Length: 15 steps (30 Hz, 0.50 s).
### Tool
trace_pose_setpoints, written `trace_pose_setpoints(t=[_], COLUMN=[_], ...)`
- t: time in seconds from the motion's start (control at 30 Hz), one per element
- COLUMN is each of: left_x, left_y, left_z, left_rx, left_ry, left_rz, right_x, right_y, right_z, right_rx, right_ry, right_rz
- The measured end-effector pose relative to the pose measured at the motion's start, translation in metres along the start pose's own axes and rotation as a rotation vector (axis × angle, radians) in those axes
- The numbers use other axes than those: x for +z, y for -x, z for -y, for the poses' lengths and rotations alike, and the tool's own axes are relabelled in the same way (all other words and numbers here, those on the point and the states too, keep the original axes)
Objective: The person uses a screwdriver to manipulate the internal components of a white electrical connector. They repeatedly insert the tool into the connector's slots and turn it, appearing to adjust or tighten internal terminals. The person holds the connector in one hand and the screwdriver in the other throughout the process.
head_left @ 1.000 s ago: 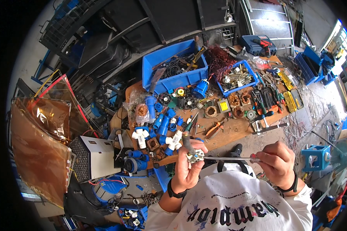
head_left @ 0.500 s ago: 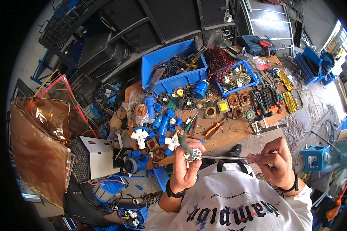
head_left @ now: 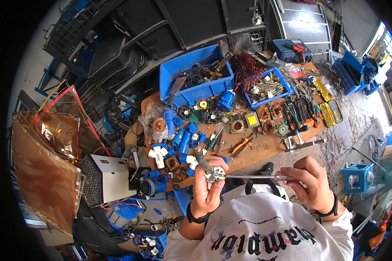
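My left hand (head_left: pixel 208 185) grips a small round white-and-green connector (head_left: pixel 215 174) with a thick dark cable (head_left: pixel 202 159) running up from it. A screwdriver (head_left: pixel 252 177) lies level across, its long metal shaft reaching the connector's face. Its reddish clear handle sits in my right hand (head_left: pixel 308 182), between thumb and fingers. Whether the tip is seated in a screw is too small to tell. Both hands are held in front of my white shirt, at the table's near edge. Blue and white plug housings (head_left: pixel 184 142) lie on the table beyond my left hand.
The wooden table (head_left: pixel 252 152) carries orange-handled pliers (head_left: pixel 242 147), rusty square boxes (head_left: pixel 268 127) and hand tools (head_left: pixel 301 111). A large blue crate (head_left: pixel 196 82) of cables and a smaller blue tray (head_left: pixel 268 88) of metal parts stand behind. At left is a white-topped box (head_left: pixel 111 176).
My left hand and the connector have shifted slightly left. The right hand's fingers have rolled around the screwdriver handle, and more of the handle is now covered.
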State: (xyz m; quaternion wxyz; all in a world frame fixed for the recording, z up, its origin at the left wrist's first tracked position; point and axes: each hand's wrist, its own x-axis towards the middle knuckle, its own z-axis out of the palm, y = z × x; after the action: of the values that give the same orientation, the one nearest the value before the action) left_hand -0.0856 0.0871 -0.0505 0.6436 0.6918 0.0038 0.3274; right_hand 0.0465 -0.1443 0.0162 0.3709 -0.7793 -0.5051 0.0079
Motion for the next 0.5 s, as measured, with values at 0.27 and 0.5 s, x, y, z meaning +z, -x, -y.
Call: trace_pose_setpoints(t=[0.27, 0.5], left_x=[0.0002, -0.0021], left_y=[-0.0006, -0.0016], left_z=[0.0006, 0.0003], left_rx=[-0.002, -0.003], left_ry=[-0.019, -0.008], left_rz=[0.044, 0.045], right_x=[0.0007, -0.0045], right_y=[0.0026, 0.0005], right_z=[0.0043, 0.0043], right_rx=[0.196, 0.153], right_ry=[-0.159, -0.108], right_rz=[0.109, 0.222])
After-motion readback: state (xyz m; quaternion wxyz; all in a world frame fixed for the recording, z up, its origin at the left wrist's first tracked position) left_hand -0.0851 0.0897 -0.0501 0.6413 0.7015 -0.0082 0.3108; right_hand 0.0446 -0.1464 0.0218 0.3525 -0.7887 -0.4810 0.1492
